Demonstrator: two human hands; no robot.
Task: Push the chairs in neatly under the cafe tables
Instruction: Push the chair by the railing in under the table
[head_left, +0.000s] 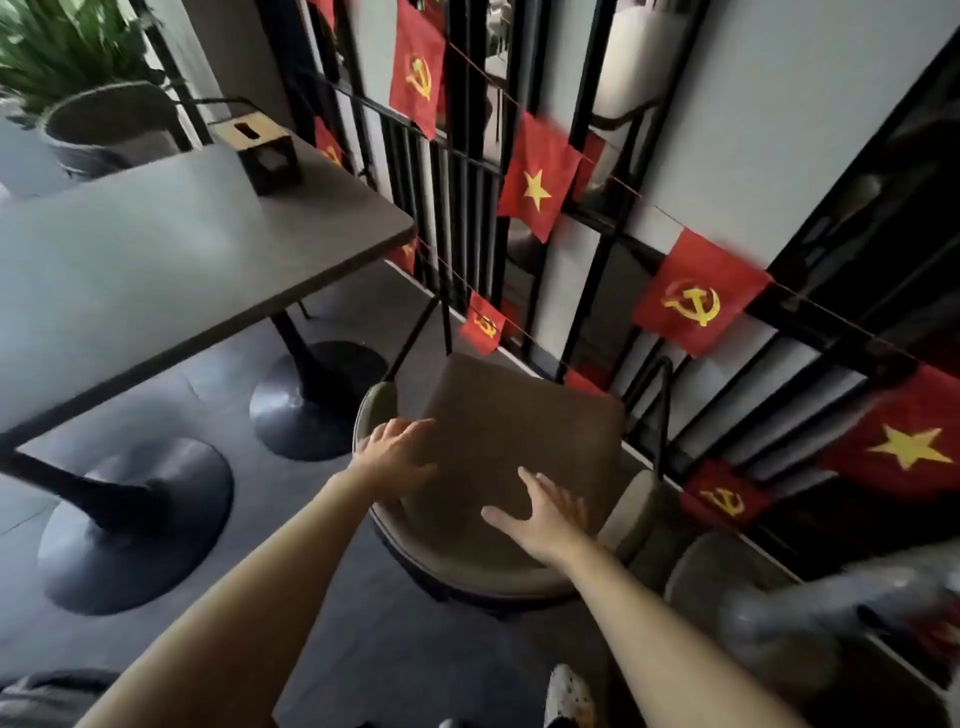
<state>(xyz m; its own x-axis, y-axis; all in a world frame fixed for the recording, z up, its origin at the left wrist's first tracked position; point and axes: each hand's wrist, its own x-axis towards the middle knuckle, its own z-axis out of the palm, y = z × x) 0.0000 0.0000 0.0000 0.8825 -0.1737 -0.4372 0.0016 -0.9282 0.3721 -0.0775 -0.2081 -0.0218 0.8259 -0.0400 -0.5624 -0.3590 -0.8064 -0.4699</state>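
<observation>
The head view is smeared by motion, so edges are soft. The brown square-cushioned chair with a curved olive back (511, 457) hides its own legs beneath the seat, and a second chair (727, 577) at the lower right is cut off and too blurred to read.

The left hand (392, 452) has fingers (410, 428) spread, lying over the seat's left edge where the olive back begins. The right hand (545, 514) has fingers (532, 480) splayed wide, flat on the seat's near right part. Neither hand grips anything.

Beyond the fingertips stand black railings (452, 218) strung with red flags (537, 176). Left of the left fingers, well apart, the grey rectangular cafe table (171, 249) rests on black pedestal bases (311, 405); the chair is not beneath it.
</observation>
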